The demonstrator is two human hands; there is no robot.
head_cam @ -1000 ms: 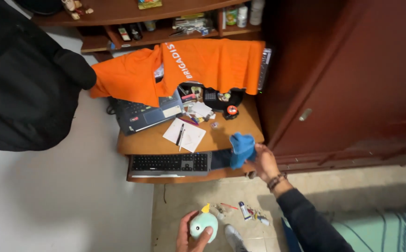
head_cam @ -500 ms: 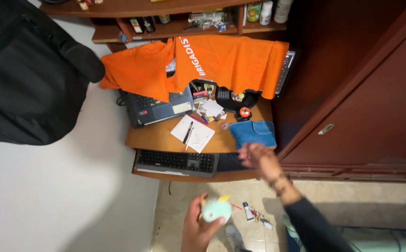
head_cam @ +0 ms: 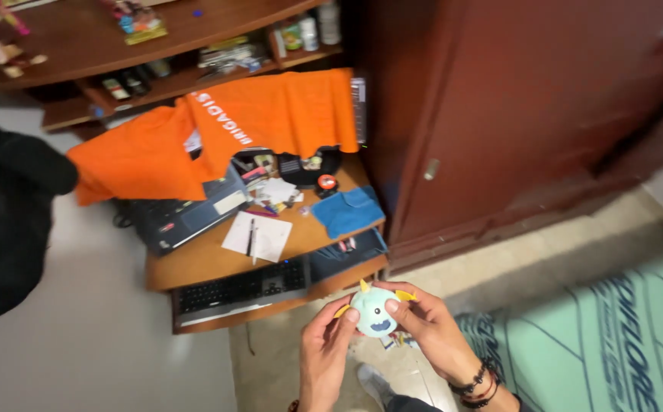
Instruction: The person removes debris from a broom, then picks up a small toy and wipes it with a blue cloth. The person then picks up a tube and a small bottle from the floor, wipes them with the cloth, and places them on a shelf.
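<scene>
A small round pale-green toy with yellow horns and a dark mouth is held between both hands over the floor in front of the desk. My left hand grips its lower left side. My right hand, with dark bead bracelets at the wrist, holds its right side, thumb on the face. A blue cloth lies flat on the right end of the wooden desk, apart from both hands.
On the desk lie a laptop, a notepad with a pen and small clutter. A black keyboard sits on the pull-out tray. An orange shirt drapes above. A dark wooden cabinet stands right; a patterned green mat covers the floor.
My right hand left the blue cloth on the desk and came down onto the toy, which both hands now hold. The view swung to the right.
</scene>
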